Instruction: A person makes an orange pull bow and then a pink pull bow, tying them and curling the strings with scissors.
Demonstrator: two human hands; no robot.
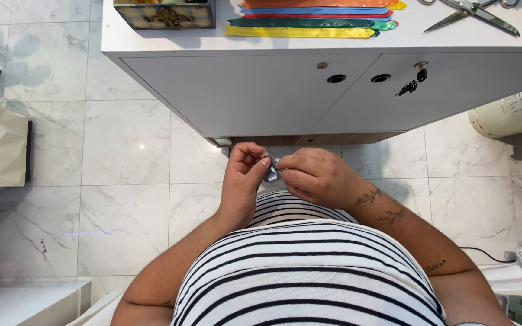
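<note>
A small shiny silver ribbon piece [271, 171] sits between both hands, held close in front of my striped shirt. My left hand [243, 178] pinches its left side with thumb and fingers. My right hand [315, 175] curls over it from the right, fingers closed on it. Most of the silver piece is hidden by the fingers. Both hands hover below the white desk [261, 90], in front of its drawers.
On the desk top lie several coloured ribbon strips [309, 18], a pair of scissors [475, 13] at the right and an ornate box [165, 13] at the left. Keys [411, 84] hang from a drawer lock. A cream cylinder [509, 111] stands right; marble floor all around.
</note>
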